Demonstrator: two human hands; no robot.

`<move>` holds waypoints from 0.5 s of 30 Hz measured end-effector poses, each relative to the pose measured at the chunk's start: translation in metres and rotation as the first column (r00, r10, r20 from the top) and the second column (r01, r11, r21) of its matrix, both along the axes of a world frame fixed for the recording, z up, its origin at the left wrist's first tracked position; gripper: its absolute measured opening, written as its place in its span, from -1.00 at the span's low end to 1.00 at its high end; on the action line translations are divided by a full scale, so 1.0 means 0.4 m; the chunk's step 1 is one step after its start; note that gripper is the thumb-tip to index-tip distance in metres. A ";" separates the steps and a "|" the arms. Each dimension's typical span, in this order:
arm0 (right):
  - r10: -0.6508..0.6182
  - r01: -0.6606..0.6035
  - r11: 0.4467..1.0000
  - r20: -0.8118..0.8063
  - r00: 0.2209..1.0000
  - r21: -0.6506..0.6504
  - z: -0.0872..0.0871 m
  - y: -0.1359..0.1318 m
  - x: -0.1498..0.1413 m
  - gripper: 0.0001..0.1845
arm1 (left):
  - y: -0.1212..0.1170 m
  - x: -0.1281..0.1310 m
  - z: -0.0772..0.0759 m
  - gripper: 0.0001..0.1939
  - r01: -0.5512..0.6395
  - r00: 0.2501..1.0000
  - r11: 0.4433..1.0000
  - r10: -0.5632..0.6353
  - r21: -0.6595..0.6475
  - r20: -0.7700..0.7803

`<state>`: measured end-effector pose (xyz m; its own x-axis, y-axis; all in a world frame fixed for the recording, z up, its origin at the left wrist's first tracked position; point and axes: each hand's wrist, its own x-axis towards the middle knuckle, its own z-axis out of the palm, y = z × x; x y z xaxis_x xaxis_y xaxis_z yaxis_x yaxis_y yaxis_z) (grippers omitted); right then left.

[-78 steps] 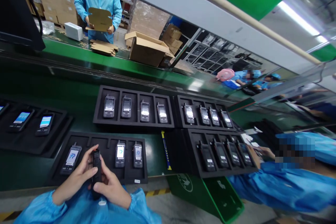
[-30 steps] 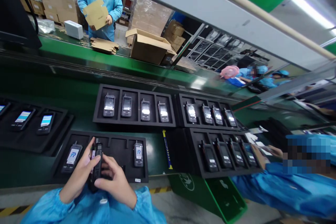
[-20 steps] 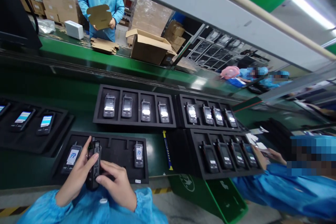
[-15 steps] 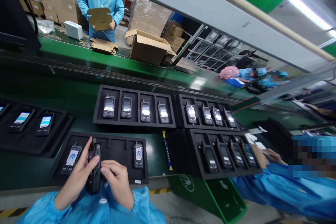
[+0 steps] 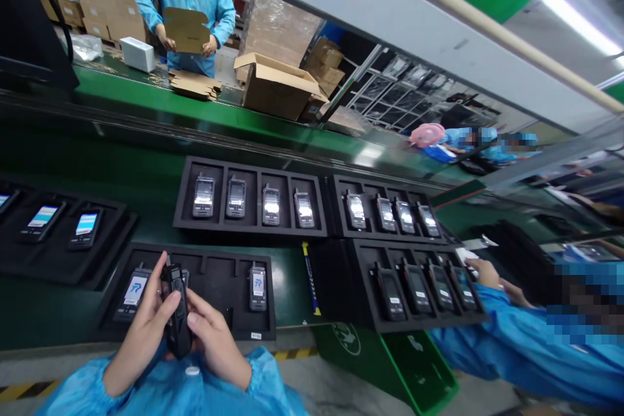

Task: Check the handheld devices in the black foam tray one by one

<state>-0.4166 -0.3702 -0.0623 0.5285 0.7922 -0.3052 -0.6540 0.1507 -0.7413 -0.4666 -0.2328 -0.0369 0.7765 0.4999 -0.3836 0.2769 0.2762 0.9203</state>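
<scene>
Upright over the near black foam tray (image 5: 219,270), a black handheld radio (image 5: 178,322) is turned edge-on, its side toward me. My left hand (image 5: 141,331) is wrapped around it, thumb along the side. Against its right side, the fingers of my right hand (image 5: 214,338) grip the lower part; the fingertips are partly hidden. In the same tray, a radio with a lit logo screen (image 5: 134,292) lies at the left and another radio (image 5: 257,287) at the right. Part of one more shows behind the held radio.
Foam trays of radios stand behind (image 5: 251,227) and to the right (image 5: 361,312). A further tray (image 5: 107,221) is at the left. A yellow-blue strip (image 5: 311,279) lies between trays. A green bin (image 5: 419,364) stands below. A co-worker's hands (image 5: 492,276) work at the right; another person holds cardboard (image 5: 185,29).
The held radio has tilted and turned slightly in my hands. My right hand has closed in around its lower side. The co-worker's hand at the right has moved up toward the tray corner.
</scene>
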 end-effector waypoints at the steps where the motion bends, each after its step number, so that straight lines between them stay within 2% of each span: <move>1: -0.012 0.012 1.000 0.020 1.000 -0.018 0.003 0.001 0.000 -0.20 | -0.001 0.000 0.002 -0.06 0.003 1.000 1.000 -0.003 0.000 -0.007; 8: -0.129 0.140 0.988 0.165 0.978 -0.061 0.019 0.008 0.000 -0.19 | -0.006 -0.004 -0.002 -0.02 0.026 1.000 1.000 -0.026 0.012 -0.017; 13: -0.046 0.046 0.996 0.000 0.999 -0.074 0.008 0.008 -0.004 -0.08 | -0.013 -0.002 0.009 -0.07 -0.001 1.000 1.000 0.001 -0.013 -0.016; 15: -0.053 0.054 0.997 0.004 0.999 -0.060 0.008 0.007 -0.002 -0.11 | -0.016 0.000 0.016 -0.08 -0.011 1.000 1.000 0.011 -0.018 -0.016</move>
